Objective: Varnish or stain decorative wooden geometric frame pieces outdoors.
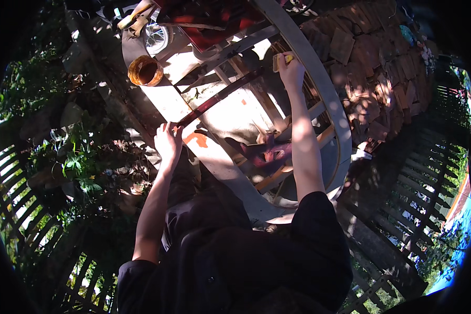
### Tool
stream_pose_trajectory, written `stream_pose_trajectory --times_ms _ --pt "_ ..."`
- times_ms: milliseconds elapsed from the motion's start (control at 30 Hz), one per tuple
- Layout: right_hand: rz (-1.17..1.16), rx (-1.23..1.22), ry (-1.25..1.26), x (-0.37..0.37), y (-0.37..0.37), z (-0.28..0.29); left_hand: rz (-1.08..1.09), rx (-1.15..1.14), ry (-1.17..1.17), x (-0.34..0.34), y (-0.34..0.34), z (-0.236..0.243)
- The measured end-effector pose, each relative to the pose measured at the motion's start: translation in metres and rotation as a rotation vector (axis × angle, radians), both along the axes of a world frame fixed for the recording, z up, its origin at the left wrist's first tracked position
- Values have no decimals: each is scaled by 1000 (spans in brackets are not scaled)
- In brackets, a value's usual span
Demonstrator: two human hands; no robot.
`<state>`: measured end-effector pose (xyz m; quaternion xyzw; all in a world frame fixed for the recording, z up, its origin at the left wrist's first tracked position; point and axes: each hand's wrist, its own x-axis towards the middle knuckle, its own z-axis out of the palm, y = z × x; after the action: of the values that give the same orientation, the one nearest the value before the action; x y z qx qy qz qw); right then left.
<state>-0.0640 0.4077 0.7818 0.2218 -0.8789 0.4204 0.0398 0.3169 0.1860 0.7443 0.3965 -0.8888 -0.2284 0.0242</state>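
Observation:
A long, narrow dark red wooden strip [222,98] slants across a pale curved frame. My left hand [168,140] is closed on the strip's near end, with the fingertips over the frame's edge. Beyond the strip's far end, my right hand [292,73] grips a small flat paintbrush [277,63] with tan and yellow parts; most of it is hidden by the fingers. The brush is apart from the strip. A stained orange-brown pot [145,71] with dark contents stands on the frame's left side, ahead of my left hand.
The pale curved frame [336,99] lies in front of me, with an orange smear near my left hand. Another brush [133,20] rests at its far left, near a spoked wheel [156,37]. Stacked brown tiles [369,70] lie right; green plants [78,162] grow left.

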Motion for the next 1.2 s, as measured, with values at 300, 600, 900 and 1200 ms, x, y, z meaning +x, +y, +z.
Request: stream_pose_trajectory --times_ms 300,600,900,1200 --pt "-78 -21 104 2 -7 15 455 914 411 5 -13 -33" --pt "2 -69 61 50 -5 16 526 1572 240 17 2 -46" --pt "176 -98 -146 129 -55 7 473 1467 387 46 51 -98" --pt "276 209 59 121 -70 8 497 1451 505 38 63 -105"
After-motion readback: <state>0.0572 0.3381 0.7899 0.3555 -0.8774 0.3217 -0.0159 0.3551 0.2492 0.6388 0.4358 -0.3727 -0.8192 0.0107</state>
